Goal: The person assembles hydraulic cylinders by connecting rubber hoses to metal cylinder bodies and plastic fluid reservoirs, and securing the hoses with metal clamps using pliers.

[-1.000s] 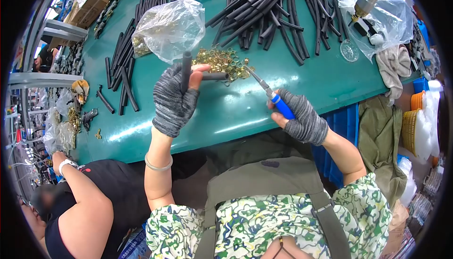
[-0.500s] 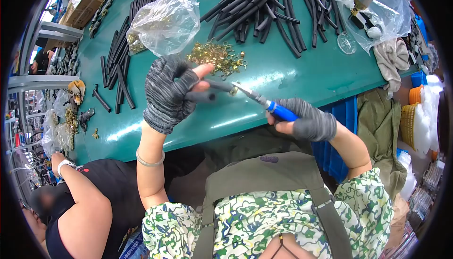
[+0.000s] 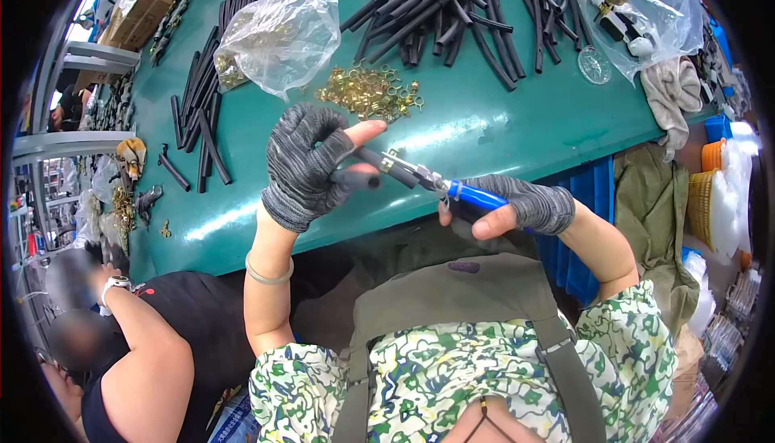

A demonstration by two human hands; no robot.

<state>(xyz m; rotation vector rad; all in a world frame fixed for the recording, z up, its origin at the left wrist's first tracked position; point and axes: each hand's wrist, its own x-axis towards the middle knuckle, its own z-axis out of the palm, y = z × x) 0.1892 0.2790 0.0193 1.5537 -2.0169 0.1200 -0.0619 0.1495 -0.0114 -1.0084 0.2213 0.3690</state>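
The left hand [image 3: 307,165], in a grey striped fingerless glove, is closed around black tubing [image 3: 365,177], its index finger reaching out past the grip. Two lengths of the tubing show at this hand: one ends close by with its open mouth facing roughly right, the other slants down and right toward the pliers [image 3: 480,195]; whether they are one bent piece or two separate ones cannot be told. A small brass clip [image 3: 390,156] sits at the slanting length, with the metal nose of the pliers lying along the tubing beside it. The right hand [image 3: 525,205], gloved the same way, is wrapped around the blue handles, thumb along the near side; how tightly the plier jaws bite cannot be made out. Both hands are above the near part of the green table [image 3: 476,140]. Just beyond the left hand lies a loose pile of brass clips [image 3: 367,94], and behind that a crumpled clear bag [image 3: 282,35] with more brass-coloured pieces in it. A stack of black tubes [image 3: 210,80] lies left of the bag, and a larger heap of tubes [image 3: 436,7] spreads across the far side. At the right are a grey rag [image 3: 674,96] and clear plastic [image 3: 666,23]. A co-worker in dark clothing [image 3: 186,314] sits at the left, wearing a white-strapped watch [image 3: 118,283].
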